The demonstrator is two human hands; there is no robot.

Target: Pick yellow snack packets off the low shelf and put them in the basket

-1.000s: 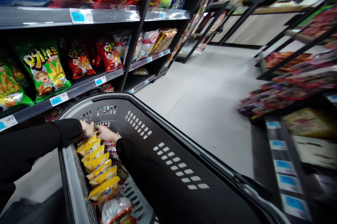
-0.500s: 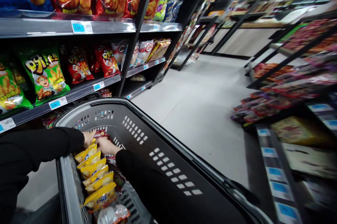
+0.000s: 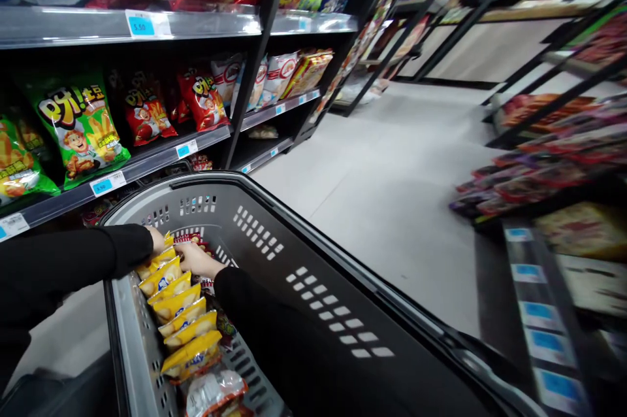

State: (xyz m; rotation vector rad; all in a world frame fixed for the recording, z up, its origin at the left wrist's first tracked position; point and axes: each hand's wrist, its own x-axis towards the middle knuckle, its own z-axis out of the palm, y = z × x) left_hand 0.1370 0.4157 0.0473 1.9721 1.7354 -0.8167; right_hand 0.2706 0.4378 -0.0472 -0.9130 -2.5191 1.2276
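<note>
Both my hands reach into a grey plastic shopping basket (image 3: pixel 255 227) in front of me. My left hand (image 3: pixel 157 240) sits at the far end of a row of yellow snack packets (image 3: pixel 183 316) standing on edge along the basket's left wall, fingers closed on the farthest packets. My right hand (image 3: pixel 196 259) lies just to the right of the row, fingers curled against the packets and over a red-and-white packet (image 3: pixel 189 238). Both arms wear black sleeves. A clear bag (image 3: pixel 213 391) lies at the row's near end.
A black shelf unit (image 3: pixel 147 162) on the left holds green (image 3: pixel 81 133) and red snack bags (image 3: pixel 203 100) behind blue price tags. More shelves with packets (image 3: pixel 543 162) stand on the right. A grey floor aisle (image 3: pixel 392 175) runs between them.
My hands have stayed at the far end of the packet row, shifting only slightly. The view dipped and then came back up.
</note>
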